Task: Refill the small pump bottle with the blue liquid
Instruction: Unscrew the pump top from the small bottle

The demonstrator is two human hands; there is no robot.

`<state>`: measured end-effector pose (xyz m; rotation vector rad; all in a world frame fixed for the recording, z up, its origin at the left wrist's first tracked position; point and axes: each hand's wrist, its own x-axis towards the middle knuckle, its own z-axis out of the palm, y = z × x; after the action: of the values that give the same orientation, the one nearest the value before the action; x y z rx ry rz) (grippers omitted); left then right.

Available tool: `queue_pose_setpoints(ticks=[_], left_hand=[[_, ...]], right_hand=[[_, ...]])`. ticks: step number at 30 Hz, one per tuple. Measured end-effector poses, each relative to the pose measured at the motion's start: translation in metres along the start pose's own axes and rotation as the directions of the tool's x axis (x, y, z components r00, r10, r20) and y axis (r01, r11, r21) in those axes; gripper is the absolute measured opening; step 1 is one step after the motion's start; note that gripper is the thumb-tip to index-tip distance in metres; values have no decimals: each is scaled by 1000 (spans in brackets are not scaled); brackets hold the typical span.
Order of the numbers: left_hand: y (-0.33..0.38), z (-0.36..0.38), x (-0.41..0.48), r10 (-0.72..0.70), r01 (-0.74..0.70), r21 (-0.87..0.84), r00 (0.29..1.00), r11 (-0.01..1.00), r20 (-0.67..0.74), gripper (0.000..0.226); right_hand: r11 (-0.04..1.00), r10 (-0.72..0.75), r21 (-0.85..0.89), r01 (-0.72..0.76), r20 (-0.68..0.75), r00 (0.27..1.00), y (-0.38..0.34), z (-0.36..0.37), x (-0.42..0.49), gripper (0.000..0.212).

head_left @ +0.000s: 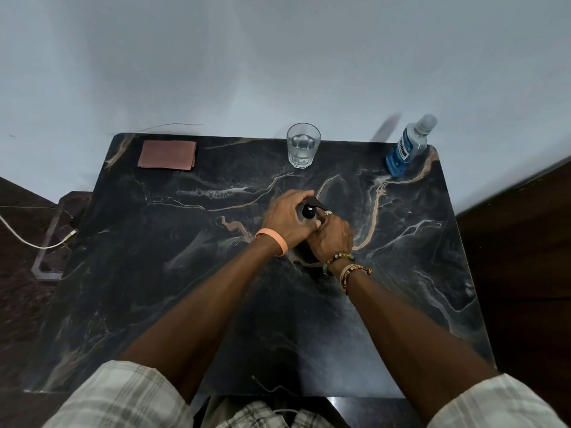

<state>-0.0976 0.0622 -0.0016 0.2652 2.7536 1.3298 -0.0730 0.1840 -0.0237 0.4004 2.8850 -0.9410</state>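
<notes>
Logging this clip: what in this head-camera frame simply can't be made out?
Head view: pump bottle body and fill level, covered by the left hand and right hand gripping it.
Head view: whether its pump top is unscrewed; dark and small.
Head view: blue bottle fine print, too small.
Head view: where the white cable leads, cut by the left edge.

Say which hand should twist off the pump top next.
Left, probably. The left hand curls round the top of the pump bottle, while the right hand grips its body lower down and can steady it.
</notes>
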Motion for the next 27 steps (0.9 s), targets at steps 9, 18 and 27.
queue_pose_setpoints(ticks=[9,18,27], left_hand=[[-2,2,-2,-32,32,-27,999,999,3,59],[-6,3,0,-101,100,-80,995,992,-12,50],[-3,2,2,-127,123,-105,991,987,-29,40]], right_hand=[[999,-35,21,35,-33,999,0,0,-1,18],[999,-39,15,40,-35,999,2,3,0,15],[999,-32,7,33,-35,999,3,5,0,17]])
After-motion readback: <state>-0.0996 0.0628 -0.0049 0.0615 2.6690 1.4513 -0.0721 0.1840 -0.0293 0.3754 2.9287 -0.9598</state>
